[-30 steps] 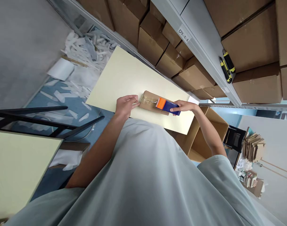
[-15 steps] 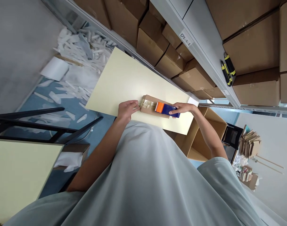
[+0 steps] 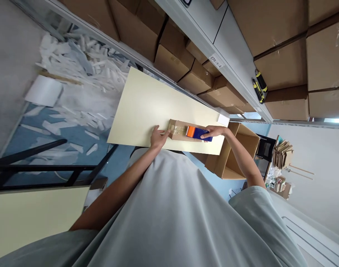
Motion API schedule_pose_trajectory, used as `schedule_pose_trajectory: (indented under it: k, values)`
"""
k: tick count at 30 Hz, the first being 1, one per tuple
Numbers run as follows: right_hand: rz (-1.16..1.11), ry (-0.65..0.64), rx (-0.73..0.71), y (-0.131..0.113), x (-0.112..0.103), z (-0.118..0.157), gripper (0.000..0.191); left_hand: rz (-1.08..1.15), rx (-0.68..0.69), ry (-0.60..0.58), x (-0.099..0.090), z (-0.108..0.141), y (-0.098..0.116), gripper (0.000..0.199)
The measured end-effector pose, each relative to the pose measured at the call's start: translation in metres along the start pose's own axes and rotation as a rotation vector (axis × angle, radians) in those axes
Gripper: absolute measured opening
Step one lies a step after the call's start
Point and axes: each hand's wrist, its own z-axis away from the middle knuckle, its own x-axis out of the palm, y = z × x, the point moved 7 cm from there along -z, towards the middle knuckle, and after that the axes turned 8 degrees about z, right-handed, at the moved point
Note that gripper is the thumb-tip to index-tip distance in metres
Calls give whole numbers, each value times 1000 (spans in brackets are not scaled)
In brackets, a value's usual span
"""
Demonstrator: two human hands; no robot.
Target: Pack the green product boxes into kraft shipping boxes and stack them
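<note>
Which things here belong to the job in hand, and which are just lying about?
In the job:
- orange-and-blue tape dispenser, in the right hand
- small taped carton, left hand at its end
- pale tabletop beneath

Apparently just lying about:
- yellow-and-black cutters on the shelf
- white scraps on the floor

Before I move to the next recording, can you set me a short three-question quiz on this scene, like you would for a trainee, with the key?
1. Which hand grips the blue-and-orange tape dispenser?
2. True or false: the yellow-and-black cutters lie on the pale tabletop.
3. Fill in: shiny clear tape shows at the end of the small carton nearer the ____ hand.

Key:
1. The right hand.
2. False; the yellow-and-black cutters lie on the shelf.
3. Left: that end is by the left hand.
</note>
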Motion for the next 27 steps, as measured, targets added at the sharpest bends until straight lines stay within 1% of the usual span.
schedule_pose_trajectory:
  k: [2,3,6,7,9,11,14,17,21,23,25,27]
  values:
    - [5,0,2,1,0,0,60,-56,53,10,-3,3,10,31]
    - [8,4,1,1,1,0,61,-72,88,-2,-1,6,16,28]
    - [11,16,-25,2,2,0,59,-110,186,-74,13,16,35,27]
    - [11,16,-43,3,2,-1,58,-130,203,-77,17,19,39,27]
    - [14,15,-78,5,3,-1,57,-171,229,-39,23,22,44,27]
    - [24,4,-110,7,3,-2,57,-193,245,24,26,22,44,26]
    - [49,-26,-176,9,0,-5,57,-182,260,111,30,19,39,26]
    - [52,-92,-273,8,-2,-9,58,-164,262,199,31,16,32,26]
    - [40,-164,-339,9,-2,-15,58,-200,308,282,31,15,29,26]
    - [32,-163,-379,11,0,-16,59,-230,347,311,32,15,30,25]
    - [18,-135,-411,16,0,-14,59,-249,367,347,35,16,30,23]
    - [12,-99,-392,31,-3,-6,60,-267,369,381,38,16,29,21]
